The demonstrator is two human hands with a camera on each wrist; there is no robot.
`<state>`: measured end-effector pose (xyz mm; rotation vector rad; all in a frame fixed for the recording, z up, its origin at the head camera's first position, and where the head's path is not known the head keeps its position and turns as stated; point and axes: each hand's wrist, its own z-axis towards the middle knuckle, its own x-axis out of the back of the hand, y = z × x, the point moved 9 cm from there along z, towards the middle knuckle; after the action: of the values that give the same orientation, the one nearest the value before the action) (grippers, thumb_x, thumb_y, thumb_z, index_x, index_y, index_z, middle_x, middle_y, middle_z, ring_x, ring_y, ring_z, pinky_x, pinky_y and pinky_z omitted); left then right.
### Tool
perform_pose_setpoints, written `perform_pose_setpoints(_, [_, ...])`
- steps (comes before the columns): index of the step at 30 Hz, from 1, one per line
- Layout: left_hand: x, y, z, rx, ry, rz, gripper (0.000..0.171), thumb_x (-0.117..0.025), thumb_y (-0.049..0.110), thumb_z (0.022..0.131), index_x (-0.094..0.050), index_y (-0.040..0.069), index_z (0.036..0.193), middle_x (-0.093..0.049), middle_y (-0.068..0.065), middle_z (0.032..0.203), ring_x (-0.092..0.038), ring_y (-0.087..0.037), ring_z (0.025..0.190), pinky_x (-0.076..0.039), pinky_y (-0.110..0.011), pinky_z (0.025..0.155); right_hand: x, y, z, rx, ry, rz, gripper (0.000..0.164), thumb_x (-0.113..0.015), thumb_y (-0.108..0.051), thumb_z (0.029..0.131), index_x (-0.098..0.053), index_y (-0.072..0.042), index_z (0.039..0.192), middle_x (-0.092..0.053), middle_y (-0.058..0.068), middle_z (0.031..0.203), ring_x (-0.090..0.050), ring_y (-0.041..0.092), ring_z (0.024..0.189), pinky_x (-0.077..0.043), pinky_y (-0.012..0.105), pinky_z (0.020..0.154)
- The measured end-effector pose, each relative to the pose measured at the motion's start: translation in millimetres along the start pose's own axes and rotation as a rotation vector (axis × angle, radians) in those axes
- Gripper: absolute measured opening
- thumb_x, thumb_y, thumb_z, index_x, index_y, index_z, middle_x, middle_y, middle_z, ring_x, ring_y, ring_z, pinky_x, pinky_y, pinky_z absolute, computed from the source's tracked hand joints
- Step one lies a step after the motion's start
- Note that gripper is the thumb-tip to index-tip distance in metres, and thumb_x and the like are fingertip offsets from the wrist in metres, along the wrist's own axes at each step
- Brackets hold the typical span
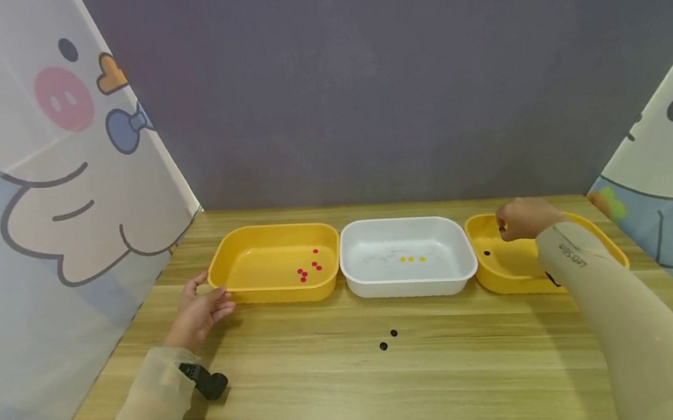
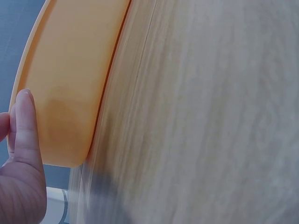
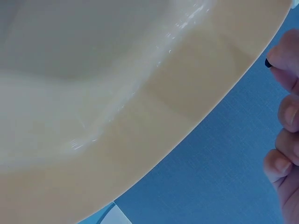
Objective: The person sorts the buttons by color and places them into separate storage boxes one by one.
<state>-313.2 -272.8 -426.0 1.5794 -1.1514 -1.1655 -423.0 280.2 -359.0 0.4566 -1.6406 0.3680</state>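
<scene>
My right hand (image 1: 525, 217) is above the right yellow tray (image 1: 595, 233), pinching a small black disc (image 3: 267, 63) between thumb and finger, the other fingers curled. Inside that tray lies another black disc (image 1: 486, 253); my arm hides part of its floor. On the left, my left hand (image 1: 200, 313) touches the near left corner of the left yellow tray (image 1: 286, 292), its fingers fairly straight against the outer wall (image 2: 70, 107). Several small red discs (image 1: 304, 274) lie in the left tray. Three yellow discs (image 1: 410, 259) lie in the middle white tray (image 1: 410, 287).
Two black discs (image 1: 388, 340) lie on the wooden table (image 1: 362, 405) in front of the white tray. The three trays stand in a row before a dark grey back panel (image 1: 358, 79). Cartoon-printed sheets (image 1: 50, 169) stand at both sides.
</scene>
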Motion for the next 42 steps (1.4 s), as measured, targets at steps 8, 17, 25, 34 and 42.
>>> perform_pose_setpoints(8, [-0.2,-2.5,2.4,0.007,-0.009,-0.025,0.074,-0.042,-0.001,0.1,0.009,0.012,0.152,-0.064,-0.002,0.07,-0.065,-0.01,0.06,-0.059,-0.023,0.061,0.7,-6.5,-6.2,-0.012,-0.036,-0.009,0.023,-0.068,-0.017,0.081,-0.066,0.001,0.095,-0.066,0.008,0.088,-0.058,0.02,0.072,-0.055,0.043,0.063])
perform_pose_setpoints(17, [1.8,-2.1,2.4,0.012,-0.024,-0.053,0.072,-0.04,-0.001,0.1,0.009,0.013,0.151,-0.064,-0.001,0.069,-0.066,-0.01,0.059,-0.059,-0.022,0.061,10.3,-23.7,-10.0,0.011,0.008,0.021,0.017,-0.066,-0.018,0.08,-0.067,-0.005,0.091,-0.065,0.002,0.083,-0.052,0.017,0.066,-0.051,0.038,0.059])
perform_pose_setpoints(25, [-1.5,-2.2,3.3,0.015,-0.037,-0.069,0.068,-0.041,-0.001,0.099,0.006,0.012,0.147,-0.063,-0.002,0.07,-0.066,-0.01,0.06,-0.059,-0.023,0.061,16.4,-58.8,-13.3,0.065,0.015,0.012,0.01,-0.066,-0.017,0.083,-0.067,-0.008,0.088,-0.061,-0.003,0.072,-0.048,0.013,0.059,-0.047,0.03,0.053])
perform_pose_setpoints(34, [-2.6,-1.7,2.1,0.023,-0.038,-0.07,0.072,-0.042,-0.002,0.099,0.008,0.013,0.149,-0.064,-0.001,0.071,-0.065,-0.01,0.06,-0.059,-0.022,0.062,30.6,-110.6,-22.6,0.221,0.174,-0.043,0.008,-0.071,-0.013,0.081,-0.068,-0.007,0.086,-0.061,-0.003,0.069,-0.044,0.01,0.055,-0.048,0.03,0.055])
perform_pose_setpoints(42, [-2.7,-1.0,0.8,0.022,-0.036,-0.065,0.075,-0.042,-0.002,0.1,0.01,0.014,0.151,-0.064,-0.001,0.069,-0.066,-0.01,0.06,-0.059,-0.022,0.061,37.6,-146.3,-27.4,0.351,0.283,-0.082,0.007,-0.072,-0.01,0.077,-0.067,-0.011,0.081,-0.057,-0.008,0.062,-0.039,0.007,0.051,-0.044,0.025,0.049])
